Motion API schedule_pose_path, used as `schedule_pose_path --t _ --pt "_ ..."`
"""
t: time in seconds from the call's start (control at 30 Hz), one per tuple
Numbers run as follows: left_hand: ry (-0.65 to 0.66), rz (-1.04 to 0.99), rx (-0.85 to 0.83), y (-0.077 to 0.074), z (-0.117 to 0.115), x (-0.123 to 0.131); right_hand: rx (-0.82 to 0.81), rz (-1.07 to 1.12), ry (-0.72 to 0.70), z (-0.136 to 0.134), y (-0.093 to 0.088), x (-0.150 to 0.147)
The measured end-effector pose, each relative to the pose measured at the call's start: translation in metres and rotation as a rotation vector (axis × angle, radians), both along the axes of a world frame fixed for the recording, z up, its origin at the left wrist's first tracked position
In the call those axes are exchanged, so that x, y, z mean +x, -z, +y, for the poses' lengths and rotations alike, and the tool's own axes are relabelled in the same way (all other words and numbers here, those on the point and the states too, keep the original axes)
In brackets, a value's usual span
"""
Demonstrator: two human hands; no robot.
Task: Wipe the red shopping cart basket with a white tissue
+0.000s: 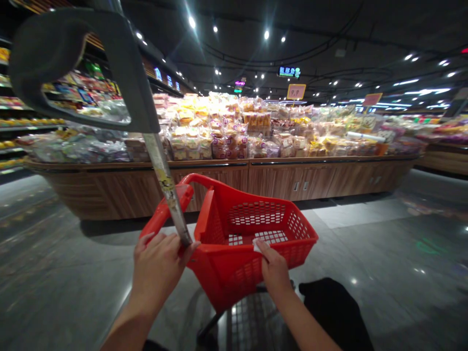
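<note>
The left hand (159, 256) lies palm down at the near end of the cart's (223, 268) handle (166, 212), fingers curled over it beside the foot of a pole (164, 180). The right hand (275, 267) meets the cart's near rim, fingers pinching a white wad (256, 245). Above the cart's handle, the pole and its grey grip (141, 87) hide some packs (228, 139) on the worktop (278, 175) beyond the cart.

The red plastic shopping cart (219, 273) with a perforated basket stands upright before me; my right hand (274, 267) holds a small white wipe (257, 245) at its near rim.
</note>
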State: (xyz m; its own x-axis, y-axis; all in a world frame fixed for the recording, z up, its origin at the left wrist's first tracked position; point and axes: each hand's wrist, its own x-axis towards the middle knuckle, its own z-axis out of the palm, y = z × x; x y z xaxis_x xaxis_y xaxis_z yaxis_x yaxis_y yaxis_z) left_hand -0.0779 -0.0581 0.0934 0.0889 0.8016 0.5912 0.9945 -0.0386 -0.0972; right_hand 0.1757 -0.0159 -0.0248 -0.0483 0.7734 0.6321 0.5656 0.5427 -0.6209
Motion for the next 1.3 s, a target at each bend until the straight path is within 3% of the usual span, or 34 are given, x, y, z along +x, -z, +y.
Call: schedule_pose_path --t 0.17,0.4,0.63,0.9,1.1,1.2,1.3 --pt "0.013 0.025 -0.001 0.000 0.003 -0.012 0.103 -0.074 -0.211 -0.008 -0.014 -0.031" --pt "0.036 0.057 0.032 -0.002 0.003 -0.022 -0.066 -0.034 0.033 0.005 0.004 0.009" --pt "0.034 0.055 0.042 0.002 0.005 -0.023 0.000 0.003 -0.138 -0.002 -0.003 -0.020" --pt "0.025 0.061 0.027 0.003 0.006 -0.025 -0.083 0.039 0.098 0.006 0.005 0.042" --pt "0.031 0.037 0.042 0.002 0.004 -0.018 -0.155 -0.039 0.169 0.016 0.011 0.051" --pt "0.038 0.038 0.055 0.004 0.004 -0.018 -0.101 -0.029 0.104 0.013 0.017 0.034" --pt "0.047 0.059 0.092 0.008 0.006 -0.021 0.002 -0.030 -0.055 0.006 0.019 0.012"
